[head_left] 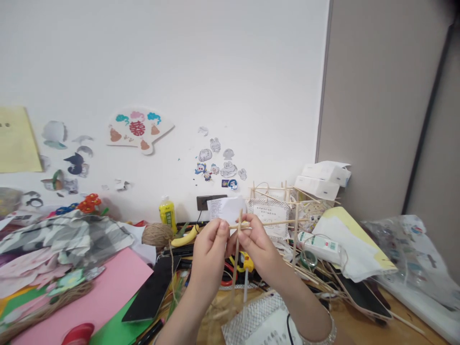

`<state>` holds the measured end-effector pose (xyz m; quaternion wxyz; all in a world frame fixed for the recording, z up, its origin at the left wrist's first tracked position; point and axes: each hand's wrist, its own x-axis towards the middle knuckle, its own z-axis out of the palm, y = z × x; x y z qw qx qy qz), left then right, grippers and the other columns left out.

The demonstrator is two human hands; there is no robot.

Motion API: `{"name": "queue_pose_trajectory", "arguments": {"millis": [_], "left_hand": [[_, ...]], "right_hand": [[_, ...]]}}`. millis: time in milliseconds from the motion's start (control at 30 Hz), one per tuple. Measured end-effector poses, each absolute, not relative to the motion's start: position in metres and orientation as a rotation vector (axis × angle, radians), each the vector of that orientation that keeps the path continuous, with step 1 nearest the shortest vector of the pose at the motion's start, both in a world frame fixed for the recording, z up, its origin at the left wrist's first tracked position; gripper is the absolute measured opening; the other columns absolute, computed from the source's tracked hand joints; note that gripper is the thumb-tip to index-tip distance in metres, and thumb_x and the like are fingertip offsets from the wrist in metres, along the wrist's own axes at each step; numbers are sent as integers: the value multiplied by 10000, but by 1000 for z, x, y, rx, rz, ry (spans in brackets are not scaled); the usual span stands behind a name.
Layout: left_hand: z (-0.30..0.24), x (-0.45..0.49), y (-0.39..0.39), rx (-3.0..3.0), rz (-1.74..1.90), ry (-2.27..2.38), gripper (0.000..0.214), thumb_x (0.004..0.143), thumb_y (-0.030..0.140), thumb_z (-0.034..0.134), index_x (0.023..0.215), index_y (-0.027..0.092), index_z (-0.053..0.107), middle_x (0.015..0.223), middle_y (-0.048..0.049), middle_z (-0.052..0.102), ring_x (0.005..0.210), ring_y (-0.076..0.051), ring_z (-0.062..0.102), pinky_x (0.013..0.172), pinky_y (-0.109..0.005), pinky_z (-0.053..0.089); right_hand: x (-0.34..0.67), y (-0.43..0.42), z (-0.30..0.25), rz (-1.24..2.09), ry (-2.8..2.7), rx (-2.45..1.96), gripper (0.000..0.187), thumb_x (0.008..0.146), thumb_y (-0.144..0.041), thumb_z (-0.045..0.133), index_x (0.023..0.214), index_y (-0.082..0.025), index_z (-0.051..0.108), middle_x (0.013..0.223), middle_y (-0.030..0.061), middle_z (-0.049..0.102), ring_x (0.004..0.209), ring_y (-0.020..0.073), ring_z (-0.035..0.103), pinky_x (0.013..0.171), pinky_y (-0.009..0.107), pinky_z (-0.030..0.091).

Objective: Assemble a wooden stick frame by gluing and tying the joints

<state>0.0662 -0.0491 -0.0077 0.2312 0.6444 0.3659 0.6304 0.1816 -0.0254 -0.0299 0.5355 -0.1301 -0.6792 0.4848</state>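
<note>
In front of me my right hand (pixel 258 247) is closed, its thumb and fingers pinching thin wooden sticks where they cross. One upright stick (pixel 235 273) runs down below the fingers. A level stick (pixel 276 223) reaches right to another upright stick (pixel 295 239). My left hand (pixel 211 247) is closed beside it, thumb pressed to forefinger near the level stick's left end. What lies inside that pinch is hidden. Just under the hands is a yellow glue gun (pixel 247 262) with a pale stick-like part pointing down. A loose strand of twine (pixel 172 268) hangs left of my left hand.
On the left lie pink paper (pixel 108 292), checked cloth (pixel 72 235) and a black phone-like slab (pixel 153 292). Behind are a twine ball (pixel 157 235) and a yellow bottle (pixel 167 214). On the right are a white bottle (pixel 319 247), loose sticks and white boxes (pixel 319 177).
</note>
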Motion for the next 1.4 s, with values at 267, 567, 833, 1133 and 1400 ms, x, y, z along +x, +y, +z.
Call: {"name": "queue_pose_trajectory", "arguments": {"millis": [267,567,833,1133,1400], "left_hand": [[-7,63,-49,1793,1718,1076,380,890,404,393,565,212,356,533,50,384,533,-116,396,536,-245,324],[-7,59,-45,1935,1664,1195,360,908,385,312,593,213,341,556,49,370,547,-120,385,533,-235,333],[0,47,-45,2358,1376,1408,317,893,309,364,598,202,413,604,18,436,598,-157,419,576,-264,280],[-1,49,-44,2474,1238,1358,250,917,276,342,737,213,504,681,21,569,629,-144,505,592,-244,322],[-2,53,-48,2398,1360,1315,289,921,292,347,660,208,439,631,42,508,603,-122,480,584,-226,328]], "right_hand": [[183,-27,-25,1151,-1606,-349,259,871,-433,513,984,-214,432,667,-37,560,665,141,579,691,296,440],[185,-27,-22,1032,-1626,-444,209,859,-388,528,936,-199,479,703,3,639,711,165,620,749,323,455],[194,-21,-26,776,-1757,-641,107,880,-241,475,977,-200,496,761,24,684,784,179,654,748,325,470],[199,-20,-23,827,-1771,-626,146,880,-233,467,1018,-200,499,780,17,671,758,159,638,651,263,446],[200,-23,-20,964,-1761,-518,226,889,-322,488,1079,-202,454,717,-14,608,726,150,590,659,275,412]]}}
